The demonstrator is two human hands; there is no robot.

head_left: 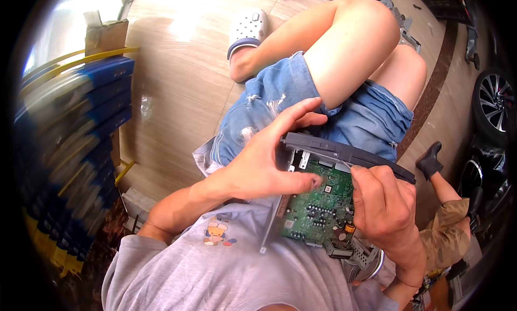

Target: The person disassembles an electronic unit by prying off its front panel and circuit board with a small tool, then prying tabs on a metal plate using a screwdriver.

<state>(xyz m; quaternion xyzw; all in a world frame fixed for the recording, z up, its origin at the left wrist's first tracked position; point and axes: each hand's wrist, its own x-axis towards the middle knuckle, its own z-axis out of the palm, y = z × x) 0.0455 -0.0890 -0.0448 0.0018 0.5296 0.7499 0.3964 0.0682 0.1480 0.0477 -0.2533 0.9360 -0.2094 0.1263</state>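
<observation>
An opened electronic unit with a green circuit board (318, 209) and a long dark front panel (344, 152) lies against my shirt and lap. My left hand (269, 160) is at the panel's left end, its fingers spread beyond the panel and its slightly blurred thumb over the board. Closed fingers of my right hand (383, 200) press together near the panel's inner edge, by the board's right side. A thin, pale strip shows at these fingertips; what it is cannot be made out. A narrow metal bracket (272, 227) extends along the unit's left side.
Stacked blue packages (102, 104) with yellow straps stand at left. Metal parts (396, 18) lie on the tiled floor (177, 96) beyond my knees. At right are a car wheel (493, 101) and another person's leg with a dark boot (430, 160).
</observation>
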